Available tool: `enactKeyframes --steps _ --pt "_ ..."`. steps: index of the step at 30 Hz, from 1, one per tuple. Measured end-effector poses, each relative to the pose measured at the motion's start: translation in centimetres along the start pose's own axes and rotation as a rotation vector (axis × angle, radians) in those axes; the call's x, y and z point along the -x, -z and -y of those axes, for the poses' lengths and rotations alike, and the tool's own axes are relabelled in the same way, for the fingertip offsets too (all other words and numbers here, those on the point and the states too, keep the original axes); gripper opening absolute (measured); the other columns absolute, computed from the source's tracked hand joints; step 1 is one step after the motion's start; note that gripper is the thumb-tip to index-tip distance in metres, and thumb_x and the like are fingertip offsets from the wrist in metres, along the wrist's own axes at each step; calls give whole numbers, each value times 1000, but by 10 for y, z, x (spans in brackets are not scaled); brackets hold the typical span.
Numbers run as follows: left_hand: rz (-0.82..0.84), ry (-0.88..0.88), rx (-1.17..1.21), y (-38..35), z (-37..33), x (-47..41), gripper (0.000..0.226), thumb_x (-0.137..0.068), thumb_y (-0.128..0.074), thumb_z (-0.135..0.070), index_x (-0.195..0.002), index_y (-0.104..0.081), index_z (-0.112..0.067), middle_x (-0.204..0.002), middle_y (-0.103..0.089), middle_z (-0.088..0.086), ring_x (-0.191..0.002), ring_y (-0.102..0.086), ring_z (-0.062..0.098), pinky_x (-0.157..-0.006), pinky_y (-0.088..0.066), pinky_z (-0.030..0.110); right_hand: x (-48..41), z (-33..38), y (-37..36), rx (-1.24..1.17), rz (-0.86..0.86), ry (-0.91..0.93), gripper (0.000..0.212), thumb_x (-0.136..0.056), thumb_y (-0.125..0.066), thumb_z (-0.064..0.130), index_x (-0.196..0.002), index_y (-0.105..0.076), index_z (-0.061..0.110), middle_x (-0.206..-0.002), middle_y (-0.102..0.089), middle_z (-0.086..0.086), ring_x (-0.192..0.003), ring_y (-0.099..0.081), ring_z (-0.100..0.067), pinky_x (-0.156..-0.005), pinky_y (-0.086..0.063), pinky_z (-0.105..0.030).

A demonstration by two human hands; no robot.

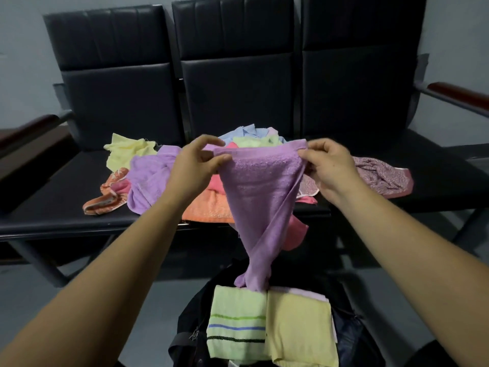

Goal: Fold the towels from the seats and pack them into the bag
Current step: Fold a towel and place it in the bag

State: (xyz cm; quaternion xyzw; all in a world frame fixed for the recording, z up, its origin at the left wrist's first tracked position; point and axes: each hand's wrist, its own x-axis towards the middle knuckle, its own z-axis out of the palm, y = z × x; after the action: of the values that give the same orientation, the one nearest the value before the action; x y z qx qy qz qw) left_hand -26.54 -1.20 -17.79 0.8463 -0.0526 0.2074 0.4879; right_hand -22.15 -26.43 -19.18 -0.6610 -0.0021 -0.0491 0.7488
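**Two hands stretch a purple towel (256, 197) above an open bag (190, 321)**

Both bare forearms reach forward from the bottom corners, seen from the person's own head. The left hand (197, 161) pinches the towel's upper left corner between thumb and fingertips. The right hand (328, 165) pinches the upper right corner in the same way, fingers curled onto the hem. Between them the top edge is pulled fairly straight and level. Below it the cloth narrows to a twisted tail that hangs down, its tip touching the things in the bag.

The bag is dark and lies open at the bottom of the view, close to the person. Two folded towels lie side by side in it and touch. On the left is a green striped towel (236, 319) with green, blue and dark bands. On the right is a yellow folded towel (299, 327).

Behind the held towel is a row of three black padded seats (79, 186) with a reddish-brown armrest (457, 92) at each end. A loose heap of unfolded towels covers the middle seat and spills onto the left one:

- a second purple towel (148, 181)
- a pale yellow towel (127, 152) behind it
- an orange patterned towel (105, 197) at the far left
- a plain orange towel (209, 207) at the front edge
- a pink towel (296, 231) hanging over that edge
- a blue towel (248, 132) at the back

A mauve patterned cloth (378, 176) lies to the right, beyond the right hand.
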Motion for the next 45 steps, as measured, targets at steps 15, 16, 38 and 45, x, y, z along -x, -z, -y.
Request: enactKeyframes --steps 15,16,38,45 --pt "76 -29 203 47 -95 -17 8 -92 -72 -18 -90 -71 -10 -77 -68 7 -74 -64 17 -80 -60 42 9 112 -1 -359 388 122 13 -97 -56 5 -93 -66 13 -80 -68 -3 -74 -64 -15 -71 -55 -29" --pt "72 -34 216 45 -96 -15 10 -92 -71 -18 -92 -71 -9 -79 -69 9 -76 -64 18 -81 -59 43 11 113 -2 -356 431 134 12 -96 -57 5 -95 -65 14 -83 -67 -3 -76 -62 -16 -72 -53 -29" --pt "601 213 432 -20 -19 58 43 -88 -73 -16 -129 -60 -11 -118 -71 18 -108 -70 28 -96 -56 41 15 109 -39 -381 319 -165 8 -95 -64 14 -93 -69 8 -82 -71 -8 -78 -71 -21 -76 -63 -39" --pt "564 275 378 -43 6 61 24 -92 -70 -9 -115 -70 -10 -104 -76 8 -95 -71 20 -80 -57 33 1 71 -31 -328 211 -258 6 -91 -69 8 -94 -70 4 -80 -72 -12 -76 -72 -24 -75 -63 -44"
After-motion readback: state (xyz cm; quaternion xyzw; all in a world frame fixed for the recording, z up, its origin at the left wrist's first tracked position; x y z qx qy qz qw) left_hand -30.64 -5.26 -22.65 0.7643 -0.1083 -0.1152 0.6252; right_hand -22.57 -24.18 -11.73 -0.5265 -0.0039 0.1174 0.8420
